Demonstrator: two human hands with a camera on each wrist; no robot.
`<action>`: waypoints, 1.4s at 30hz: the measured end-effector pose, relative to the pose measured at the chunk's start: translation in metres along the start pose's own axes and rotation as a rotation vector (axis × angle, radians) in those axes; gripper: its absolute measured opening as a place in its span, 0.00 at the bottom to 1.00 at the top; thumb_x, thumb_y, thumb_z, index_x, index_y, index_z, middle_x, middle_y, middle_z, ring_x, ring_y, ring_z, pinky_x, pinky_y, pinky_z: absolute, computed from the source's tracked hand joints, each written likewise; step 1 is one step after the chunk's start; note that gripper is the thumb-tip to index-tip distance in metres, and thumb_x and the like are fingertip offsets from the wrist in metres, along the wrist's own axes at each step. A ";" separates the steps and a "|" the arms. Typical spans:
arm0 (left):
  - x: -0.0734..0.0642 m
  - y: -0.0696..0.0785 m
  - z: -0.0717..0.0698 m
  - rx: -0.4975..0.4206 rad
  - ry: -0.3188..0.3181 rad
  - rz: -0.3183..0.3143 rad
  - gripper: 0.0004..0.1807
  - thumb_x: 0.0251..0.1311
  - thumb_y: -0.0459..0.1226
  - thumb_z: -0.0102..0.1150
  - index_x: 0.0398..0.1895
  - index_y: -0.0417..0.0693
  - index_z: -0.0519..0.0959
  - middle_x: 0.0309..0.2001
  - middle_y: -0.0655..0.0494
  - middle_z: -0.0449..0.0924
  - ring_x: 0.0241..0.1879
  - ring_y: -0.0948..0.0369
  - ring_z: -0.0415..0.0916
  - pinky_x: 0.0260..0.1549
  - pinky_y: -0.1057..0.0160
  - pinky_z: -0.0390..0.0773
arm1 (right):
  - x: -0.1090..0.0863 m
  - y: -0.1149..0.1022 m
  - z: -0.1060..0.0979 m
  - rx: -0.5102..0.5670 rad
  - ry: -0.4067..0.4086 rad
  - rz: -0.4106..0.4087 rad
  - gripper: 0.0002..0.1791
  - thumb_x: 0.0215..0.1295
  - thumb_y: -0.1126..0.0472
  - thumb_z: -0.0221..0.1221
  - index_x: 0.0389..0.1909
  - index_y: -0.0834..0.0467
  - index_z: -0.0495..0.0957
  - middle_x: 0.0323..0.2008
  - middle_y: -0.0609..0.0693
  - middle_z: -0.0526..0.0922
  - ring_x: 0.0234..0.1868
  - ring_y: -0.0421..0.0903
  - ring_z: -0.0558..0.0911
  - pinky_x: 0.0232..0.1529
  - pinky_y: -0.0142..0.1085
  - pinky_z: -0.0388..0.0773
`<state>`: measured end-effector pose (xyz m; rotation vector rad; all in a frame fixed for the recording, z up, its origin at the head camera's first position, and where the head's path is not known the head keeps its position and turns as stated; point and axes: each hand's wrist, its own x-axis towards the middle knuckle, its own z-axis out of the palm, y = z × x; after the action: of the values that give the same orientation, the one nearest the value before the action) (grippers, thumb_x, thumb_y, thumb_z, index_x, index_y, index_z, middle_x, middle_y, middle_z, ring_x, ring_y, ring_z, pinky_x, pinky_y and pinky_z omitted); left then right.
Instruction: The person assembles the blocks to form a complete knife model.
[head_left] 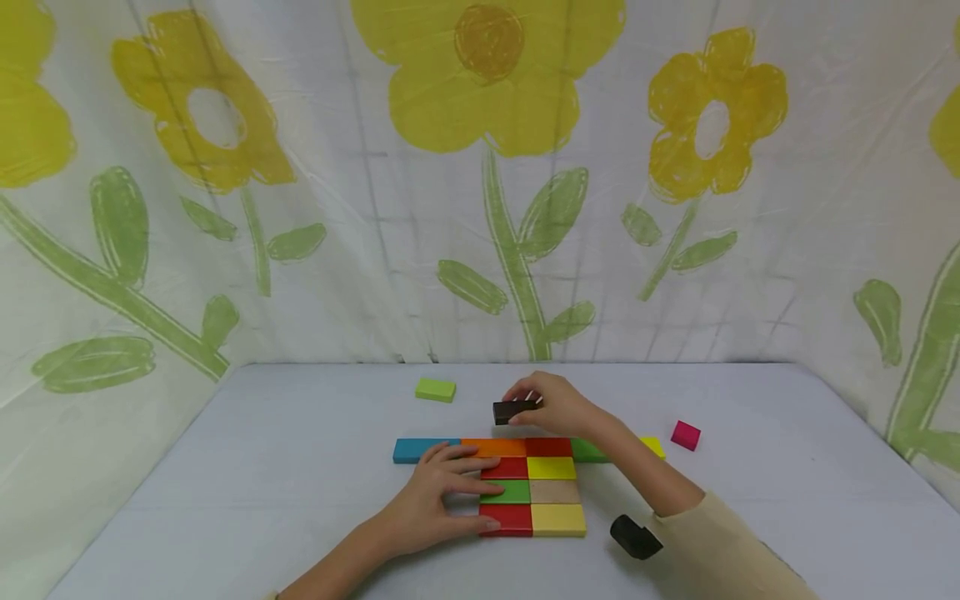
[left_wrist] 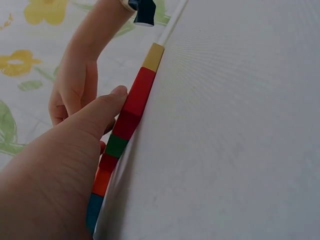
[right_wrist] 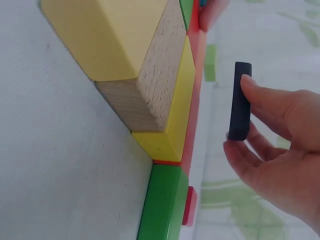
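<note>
My right hand [head_left: 558, 406] holds a black block [head_left: 507, 412] between thumb and fingers, beyond a T-shaped layout of flat coloured blocks. Up close in the right wrist view, the black block [right_wrist: 241, 102] is a slim bar with a gap between it and the layout. A blue block [head_left: 420, 451], an orange block [head_left: 498, 447] and others form the far row. Below it, paired blocks include a bare wooden block [head_left: 555, 492] and a pale yellow block [head_left: 558, 520]. My left hand [head_left: 431, 504] rests spread over the layout's left side, thumb on a red block [head_left: 510, 522].
A lime green block [head_left: 435, 389] lies at the back of the white table [head_left: 247, 475]. Off to the right is a loose crimson block [head_left: 686, 435]. Behind the table hangs a flower-patterned curtain [head_left: 330, 192]. A black wrist camera [head_left: 636, 537] sits by the right sleeve.
</note>
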<state>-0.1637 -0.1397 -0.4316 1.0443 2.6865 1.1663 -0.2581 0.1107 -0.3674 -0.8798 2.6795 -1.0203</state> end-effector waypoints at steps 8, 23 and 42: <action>0.000 0.003 -0.001 0.051 -0.004 0.009 0.21 0.66 0.58 0.68 0.58 0.65 0.88 0.69 0.64 0.80 0.74 0.48 0.68 0.72 0.25 0.52 | -0.023 -0.003 -0.011 -0.002 0.019 -0.052 0.15 0.67 0.63 0.71 0.52 0.64 0.85 0.45 0.55 0.82 0.45 0.50 0.81 0.51 0.44 0.84; 0.001 0.015 -0.008 0.186 -0.035 0.004 0.23 0.68 0.61 0.64 0.61 0.66 0.87 0.69 0.65 0.79 0.70 0.54 0.72 0.72 0.31 0.61 | -0.060 0.001 -0.026 -0.027 0.067 -0.075 0.15 0.67 0.61 0.71 0.53 0.60 0.86 0.45 0.50 0.83 0.48 0.48 0.80 0.51 0.41 0.83; 0.000 0.014 -0.008 0.205 -0.048 0.009 0.21 0.69 0.58 0.66 0.60 0.64 0.88 0.66 0.66 0.81 0.68 0.60 0.74 0.70 0.36 0.66 | -0.100 0.013 -0.034 0.020 0.127 -0.102 0.17 0.65 0.61 0.73 0.53 0.59 0.85 0.46 0.50 0.83 0.46 0.46 0.80 0.49 0.35 0.84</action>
<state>-0.1579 -0.1378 -0.4169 1.0937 2.8125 0.8688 -0.1939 0.1945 -0.3567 -0.9895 2.7466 -1.1609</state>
